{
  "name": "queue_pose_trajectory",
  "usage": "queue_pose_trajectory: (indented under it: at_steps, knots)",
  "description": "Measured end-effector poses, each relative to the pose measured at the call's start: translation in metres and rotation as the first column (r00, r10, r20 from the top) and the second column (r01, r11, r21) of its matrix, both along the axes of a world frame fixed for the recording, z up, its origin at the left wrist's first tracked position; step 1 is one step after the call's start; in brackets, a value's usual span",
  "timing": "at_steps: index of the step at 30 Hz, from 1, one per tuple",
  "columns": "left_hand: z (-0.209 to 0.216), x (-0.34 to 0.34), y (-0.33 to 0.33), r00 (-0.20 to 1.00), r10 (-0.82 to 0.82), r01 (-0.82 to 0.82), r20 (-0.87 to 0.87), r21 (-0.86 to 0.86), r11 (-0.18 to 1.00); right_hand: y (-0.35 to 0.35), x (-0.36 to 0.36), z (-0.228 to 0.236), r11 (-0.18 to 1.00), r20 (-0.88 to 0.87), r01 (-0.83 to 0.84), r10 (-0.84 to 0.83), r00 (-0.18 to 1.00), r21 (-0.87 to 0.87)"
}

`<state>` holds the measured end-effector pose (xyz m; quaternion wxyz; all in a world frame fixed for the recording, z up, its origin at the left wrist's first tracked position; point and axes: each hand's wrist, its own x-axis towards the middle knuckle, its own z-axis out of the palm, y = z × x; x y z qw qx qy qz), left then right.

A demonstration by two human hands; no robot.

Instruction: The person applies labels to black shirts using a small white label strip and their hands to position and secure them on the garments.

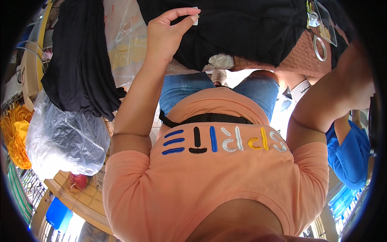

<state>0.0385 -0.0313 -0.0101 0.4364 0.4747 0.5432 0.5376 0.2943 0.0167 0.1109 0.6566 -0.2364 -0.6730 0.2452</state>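
My left hand [169, 30] is raised over the table with thumb and forefinger pinched together. Between them is a small flat white piece [196, 19] with a tiny gold-coloured spot; its kind is too small to make out. Black cloth [246, 32] lies spread beneath and to the right of that hand. My right arm [322, 99] reaches out to the far right, and its hand is lost beyond the dark rim of the picture. A white ring [319, 48], perhaps a roll of tape, lies near a clear plastic box [325, 24] holding small yellowish bits.
Brown textured cloth [290, 56] covers the table's right part, and clear plastic sheeting [125, 40] the left. More black fabric [80, 52] hangs at the left above a large clear plastic bag [68, 137]. Orange-yellow material [16, 125] is beside it. A person in blue [348, 151] is close on my right.
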Motion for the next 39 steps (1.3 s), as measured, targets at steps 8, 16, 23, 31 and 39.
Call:
queue_pose_trajectory:
  at_steps: [8,16,23,31,39]
  knots:
    - [0.001,0.002,-0.006,0.941,-0.106,0.132,0.322,-0.06,0.989,-0.02,-0.048,-0.064,0.927,0.214,-0.051,0.139,0.967,-0.371]
    - [0.006,0.004,-0.007,0.926,-0.143,0.167,0.35,-0.041,0.985,-0.032,-0.054,-0.086,0.944,0.475,0.045,0.123,0.872,-0.327]
    - [0.008,0.004,-0.008,0.921,-0.153,0.178,0.358,-0.035,0.983,-0.033,-0.058,-0.086,0.952,0.488,0.03,0.128,0.863,-0.303]
    - [0.009,0.003,-0.009,0.917,-0.171,0.194,0.36,-0.029,0.981,-0.033,-0.058,-0.087,0.952,0.518,0.059,0.111,0.848,-0.301]
    - [0.009,0.004,-0.009,0.912,-0.173,0.195,0.371,-0.023,0.981,-0.033,-0.058,-0.088,0.952,0.524,0.065,0.106,0.845,-0.298]
